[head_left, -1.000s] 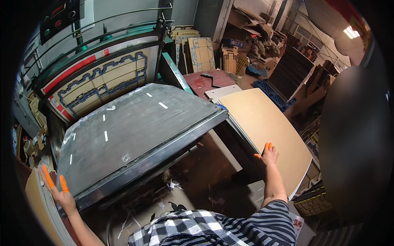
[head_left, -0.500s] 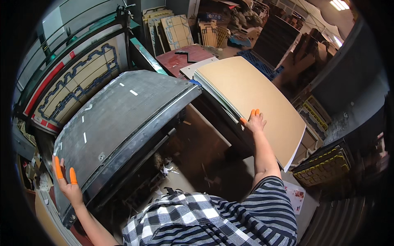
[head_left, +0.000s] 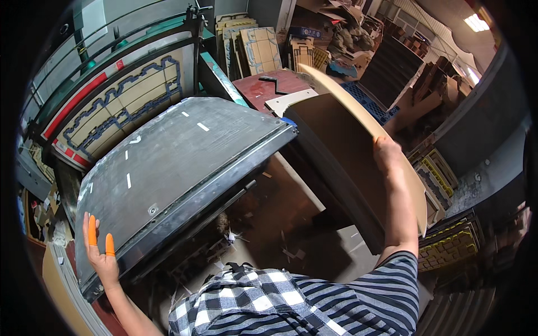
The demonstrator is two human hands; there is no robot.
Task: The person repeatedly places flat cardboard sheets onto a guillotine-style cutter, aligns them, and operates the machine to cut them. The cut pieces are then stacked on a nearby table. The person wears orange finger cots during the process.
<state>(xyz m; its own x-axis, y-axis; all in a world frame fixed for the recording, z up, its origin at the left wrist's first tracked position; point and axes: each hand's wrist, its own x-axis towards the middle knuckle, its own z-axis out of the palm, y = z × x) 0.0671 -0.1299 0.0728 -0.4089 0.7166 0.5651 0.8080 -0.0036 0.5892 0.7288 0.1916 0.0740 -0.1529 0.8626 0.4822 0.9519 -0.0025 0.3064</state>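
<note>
your right hand (head_left: pixel 388 157) grips the edge of a large cardboard sheet (head_left: pixel 342 106), tilted up on edge above the dark stack (head_left: pixel 336 162) just left of that hand. your left hand (head_left: pixel 100 255), fingers spread with orange finger cots (head_left: pixel 92 230), rests flat against the lower corner of the grey metal platen (head_left: pixel 168 162). the two hands are well apart.

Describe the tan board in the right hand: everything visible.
The tan board is a large, thin, flat sheet that looks like cardboard or fibreboard, with a pale face and a darker brown underside. It is tilted steeply up on edge, underside toward the grey platen. The right hand grips its near edge; its lower end is hidden behind the forearm. Nothing else visibly touches it.
</note>
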